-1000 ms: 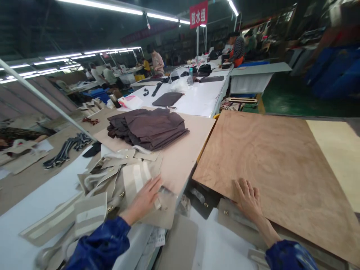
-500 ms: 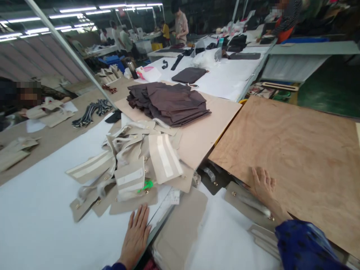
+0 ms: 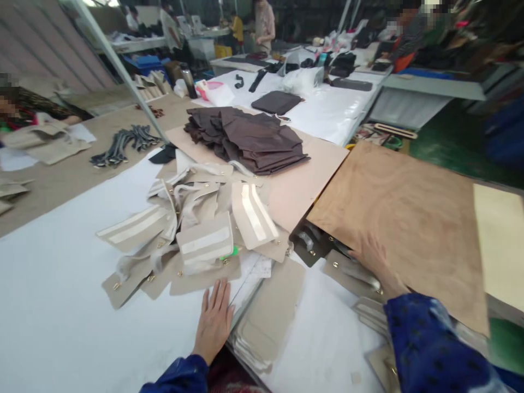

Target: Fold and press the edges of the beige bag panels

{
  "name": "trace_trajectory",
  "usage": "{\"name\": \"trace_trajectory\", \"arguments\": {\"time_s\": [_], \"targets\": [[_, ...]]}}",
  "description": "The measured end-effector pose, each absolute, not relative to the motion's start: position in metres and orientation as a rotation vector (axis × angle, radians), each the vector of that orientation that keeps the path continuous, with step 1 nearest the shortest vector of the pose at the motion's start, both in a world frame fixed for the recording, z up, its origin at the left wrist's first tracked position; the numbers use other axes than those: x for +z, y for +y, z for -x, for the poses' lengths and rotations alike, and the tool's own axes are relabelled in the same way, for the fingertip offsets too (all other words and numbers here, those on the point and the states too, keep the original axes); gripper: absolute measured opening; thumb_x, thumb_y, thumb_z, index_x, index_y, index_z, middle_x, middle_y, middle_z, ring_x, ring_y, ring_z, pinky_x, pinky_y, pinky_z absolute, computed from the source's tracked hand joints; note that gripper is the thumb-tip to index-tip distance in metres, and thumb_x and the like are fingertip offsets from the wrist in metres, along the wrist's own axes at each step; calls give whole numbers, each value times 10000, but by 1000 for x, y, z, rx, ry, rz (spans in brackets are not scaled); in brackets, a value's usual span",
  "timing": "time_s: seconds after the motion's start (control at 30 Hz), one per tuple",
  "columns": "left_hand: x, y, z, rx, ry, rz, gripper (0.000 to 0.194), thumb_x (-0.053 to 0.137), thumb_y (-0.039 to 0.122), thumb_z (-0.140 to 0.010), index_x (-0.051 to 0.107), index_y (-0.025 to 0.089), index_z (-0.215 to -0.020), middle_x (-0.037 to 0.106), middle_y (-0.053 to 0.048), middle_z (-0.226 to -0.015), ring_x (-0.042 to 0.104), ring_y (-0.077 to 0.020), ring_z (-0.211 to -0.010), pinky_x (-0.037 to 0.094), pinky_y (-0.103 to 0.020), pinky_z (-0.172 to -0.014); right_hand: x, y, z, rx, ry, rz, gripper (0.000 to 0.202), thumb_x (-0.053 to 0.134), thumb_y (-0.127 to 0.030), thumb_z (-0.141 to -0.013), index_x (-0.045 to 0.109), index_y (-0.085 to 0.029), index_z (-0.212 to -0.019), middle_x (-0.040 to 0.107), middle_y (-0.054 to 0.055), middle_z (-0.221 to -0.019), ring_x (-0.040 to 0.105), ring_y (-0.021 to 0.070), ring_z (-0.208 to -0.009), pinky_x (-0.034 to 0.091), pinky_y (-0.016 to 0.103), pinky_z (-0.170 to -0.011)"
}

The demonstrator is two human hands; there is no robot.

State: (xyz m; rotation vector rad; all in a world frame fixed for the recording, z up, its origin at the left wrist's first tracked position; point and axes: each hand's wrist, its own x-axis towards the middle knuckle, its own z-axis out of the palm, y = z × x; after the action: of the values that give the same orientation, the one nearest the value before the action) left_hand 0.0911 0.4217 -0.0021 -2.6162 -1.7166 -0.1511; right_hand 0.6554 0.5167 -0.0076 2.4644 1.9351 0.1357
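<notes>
My left hand (image 3: 215, 319) lies flat and open on the white table (image 3: 61, 284), just in front of a loose heap of beige bag panels with cream stripes (image 3: 192, 229). My right hand (image 3: 374, 259) rests at the near edge of a large plywood board (image 3: 409, 218), fingers reaching under it and onto a beige flap with metal studs (image 3: 352, 273). Both sleeves are dark blue. Whether the right hand grips the board's edge is unclear.
A stack of dark brown fabric pieces (image 3: 249, 139) sits on a pink board (image 3: 303, 180) behind the beige heap. Flat beige sheets (image 3: 270, 311) lie between my hands. Black straps (image 3: 123, 144) lie at the left. Other people work at tables farther back.
The view has tilted down and closer. My left hand left the beige heap and settled flat on the white table. My right hand slid along the board's near edge toward its corner.
</notes>
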Motion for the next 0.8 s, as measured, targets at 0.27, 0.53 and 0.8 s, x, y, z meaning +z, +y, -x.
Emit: {"name": "trace_trajectory", "arguments": {"time_s": [0.27, 0.53, 0.8], "targets": [[-2, 425, -91, -312, -1748, 2655, 749, 399, 216, -994, -37, 161, -1601, 335, -189, -1613, 249, -370, -1506, 277, -642, -1165, -69, 313, -493, -161, 1950, -2684, 336, 618, -354, -972, 595, -189, -1264, 627, 95, -1272, 648, 241, -1077, 561, 456, -896], [-5, 418, -82, -339, -1756, 2620, 740, 389, 225, -1002, -49, 171, -1596, 320, -168, -1623, 271, -355, -1502, 291, -629, -1175, -111, 179, -345, -350, 1809, -2985, 444, 556, -618, -920, 656, -232, -1115, 704, 89, -1071, 691, 254, -960, 595, 432, -777], [-9, 411, -70, -452, -1706, 2623, 677, 366, 184, -996, 49, 123, -1592, 283, -185, -1629, 244, -354, -1512, 306, -634, -1169, -52, 313, -287, -520, 2064, -3107, 287, 567, -358, -1000, 612, -211, -1243, 651, 86, -1236, 644, 235, -1089, 543, 472, -939]]}}
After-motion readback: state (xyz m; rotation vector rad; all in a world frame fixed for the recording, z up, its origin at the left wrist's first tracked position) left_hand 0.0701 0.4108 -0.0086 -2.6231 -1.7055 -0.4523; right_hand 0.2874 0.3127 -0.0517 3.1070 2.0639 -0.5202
